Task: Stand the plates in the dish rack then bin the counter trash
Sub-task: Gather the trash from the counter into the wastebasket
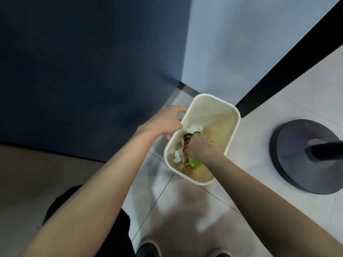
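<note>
While the white bin (220, 125) stands on the tiled floor (185, 210), its left rim is gripped by the left hand (167, 121), with thumb and fingers curled round the edge. Inside the bin a crumpled white tissue (193, 129) and a brown bottle (187, 140) are seen. A green piece of trash (193, 161) is grasped by the clenched fingers of the right hand (201, 147), low in the bin. Further right, a round dark base (289, 154) is seen.
</note>
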### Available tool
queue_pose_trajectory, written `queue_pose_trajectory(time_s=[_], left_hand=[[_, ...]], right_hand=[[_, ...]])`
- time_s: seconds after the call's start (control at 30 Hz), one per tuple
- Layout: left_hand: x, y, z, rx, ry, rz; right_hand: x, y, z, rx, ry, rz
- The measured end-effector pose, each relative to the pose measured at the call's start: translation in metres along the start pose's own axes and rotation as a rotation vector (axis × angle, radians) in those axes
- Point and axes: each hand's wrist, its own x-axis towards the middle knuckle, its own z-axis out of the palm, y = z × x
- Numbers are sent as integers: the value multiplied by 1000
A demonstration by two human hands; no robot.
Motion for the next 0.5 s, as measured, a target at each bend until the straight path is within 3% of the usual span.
queue_pose_trajectory(time_s=[0.23, 0.37, 0.43, 0.5], left_hand=[[2, 2, 1, 14, 13, 30], [1, 4, 3, 1, 53, 75], [3, 5, 3, -9, 64, 85], [6, 8, 2, -10, 75, 100]], right_hand=[[14, 1, 7, -5, 74, -5], [-37, 42, -15, 35, 427, -260], [-67, 72, -19, 85, 609, -246], [-83, 100, -12, 201, 572, -161]])
